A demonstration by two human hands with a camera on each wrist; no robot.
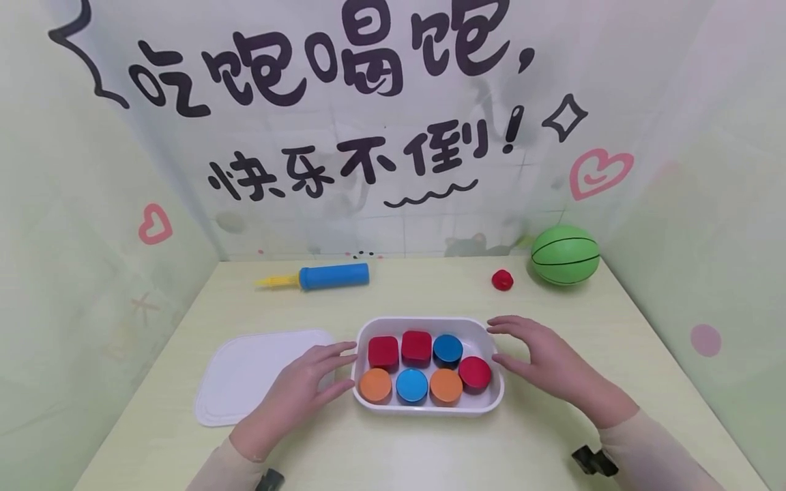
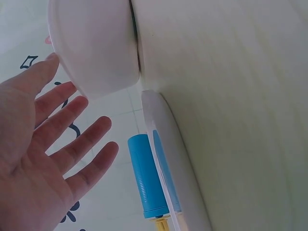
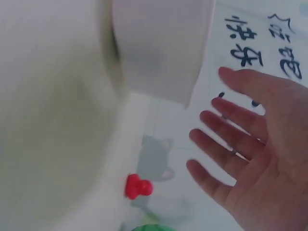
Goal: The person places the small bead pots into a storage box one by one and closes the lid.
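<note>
A white rounded-corner plastic box point(image 1: 428, 411) stands in the middle of the table. Inside it are several small flat-topped pieces: two red squarish ones point(image 1: 383, 352), a red round one point(image 1: 475, 373), a dark blue one point(image 1: 447, 348), a light blue one point(image 1: 412, 386) and two orange ones point(image 1: 376, 385). My left hand point(image 1: 301, 389) is at the box's left end, fingers spread, thumb and fingertips at the wall; whether they touch is unclear. At the right end, my right hand point(image 1: 546, 358) has loosely extended fingers; the right wrist view shows a gap between them and the wall.
Left of the box lies a flat white lid point(image 1: 245, 368), partly behind my left hand. A blue hand pump point(image 1: 334, 276) with a yellow nozzle lies farther back. Toward the back right are a small red knobbed piece point(image 1: 502, 279) and a green ball point(image 1: 565, 255), near the printed curtain.
</note>
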